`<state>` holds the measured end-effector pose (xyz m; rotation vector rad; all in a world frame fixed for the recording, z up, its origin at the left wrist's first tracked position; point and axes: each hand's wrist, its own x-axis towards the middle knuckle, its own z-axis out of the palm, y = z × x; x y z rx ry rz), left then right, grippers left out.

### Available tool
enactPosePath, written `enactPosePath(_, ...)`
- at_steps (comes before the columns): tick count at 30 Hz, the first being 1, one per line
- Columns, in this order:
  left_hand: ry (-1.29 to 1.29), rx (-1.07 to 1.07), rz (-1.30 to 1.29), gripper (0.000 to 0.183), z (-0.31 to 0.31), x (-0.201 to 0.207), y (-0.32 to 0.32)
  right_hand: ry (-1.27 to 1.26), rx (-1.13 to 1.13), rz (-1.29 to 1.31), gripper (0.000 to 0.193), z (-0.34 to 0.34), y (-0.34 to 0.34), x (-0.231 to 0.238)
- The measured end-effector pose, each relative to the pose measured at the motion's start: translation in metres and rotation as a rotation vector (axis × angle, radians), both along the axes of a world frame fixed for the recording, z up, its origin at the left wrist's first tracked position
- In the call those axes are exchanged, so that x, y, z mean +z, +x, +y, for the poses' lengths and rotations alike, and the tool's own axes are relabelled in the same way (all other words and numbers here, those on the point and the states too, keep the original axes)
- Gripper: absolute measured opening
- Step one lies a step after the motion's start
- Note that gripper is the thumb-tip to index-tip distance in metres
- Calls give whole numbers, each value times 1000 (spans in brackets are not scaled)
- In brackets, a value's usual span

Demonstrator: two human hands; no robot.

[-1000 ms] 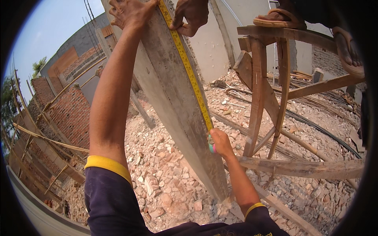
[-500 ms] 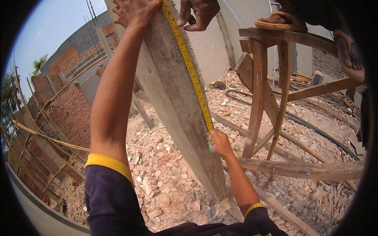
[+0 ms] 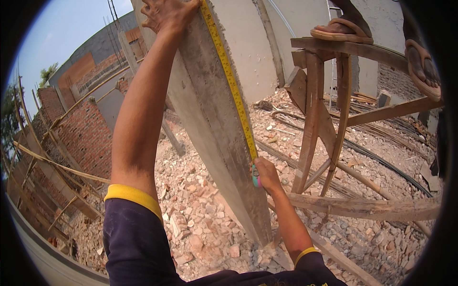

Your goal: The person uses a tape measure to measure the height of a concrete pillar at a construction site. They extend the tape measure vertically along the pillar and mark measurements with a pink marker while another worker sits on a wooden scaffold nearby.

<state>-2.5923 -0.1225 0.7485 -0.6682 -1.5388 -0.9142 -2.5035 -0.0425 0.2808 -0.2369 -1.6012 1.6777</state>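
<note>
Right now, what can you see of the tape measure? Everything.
The tape measure has a long, narrow yellow blade with dark markings and a small case, partly hidden, showing teal and pinkish. The blade is drawn out, looks straight, and slants along the right part of the grey, concrete-looking column. The right hand holds the case at the lower end. The upper end runs out of view near the left hand; whether those fingers press it is unclear.

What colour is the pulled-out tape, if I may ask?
The tape is yellow with dark markings; see head view.
</note>
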Motion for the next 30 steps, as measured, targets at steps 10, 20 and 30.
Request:
enactPosePath(10,-18,24,95,109,3,-2,-3,163,-36,1,39,13,-10,-16)
enactPosePath(20,-1,-5,-23,110,2,-2,12,162,-63,-27,39,12,-7,-8)
enactPosePath(30,1,2,-44,107,1,-4,17,147,-24,0,39,14,-11,-11)
